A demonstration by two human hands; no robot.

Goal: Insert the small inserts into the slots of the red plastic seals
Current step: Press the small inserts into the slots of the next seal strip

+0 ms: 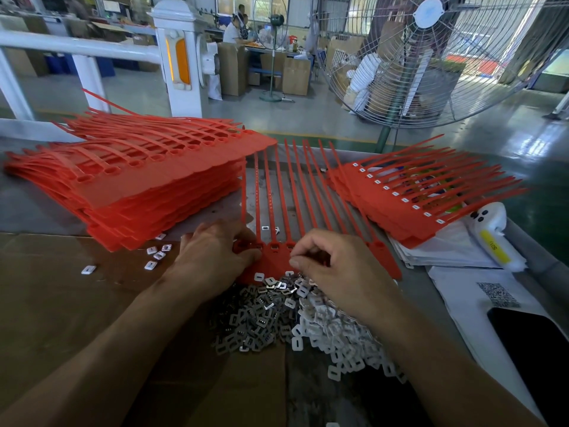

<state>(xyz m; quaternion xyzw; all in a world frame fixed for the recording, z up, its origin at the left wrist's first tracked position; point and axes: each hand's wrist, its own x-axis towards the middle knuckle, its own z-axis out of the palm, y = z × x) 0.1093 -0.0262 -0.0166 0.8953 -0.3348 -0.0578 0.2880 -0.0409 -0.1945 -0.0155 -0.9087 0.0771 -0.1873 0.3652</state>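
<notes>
A red strip of joined plastic seals [278,260] lies flat in front of me, its long tails fanning away. My left hand [212,257] rests on the strip's left end, fingers curled over the seal heads. Over the middle heads my right hand [332,266] has its fingertips pinched together; whether they hold an insert is hidden. A heap of small inserts [295,318], grey metal on the left and white plastic on the right, lies just below the strip.
A tall stack of red seal strips [147,183] lies at the left. A second stack with white inserts fitted [409,204] sits at the right. Loose white inserts [157,254] lie on cardboard [61,303]. A black phone [532,343], papers and a large fan [431,57] are at the right.
</notes>
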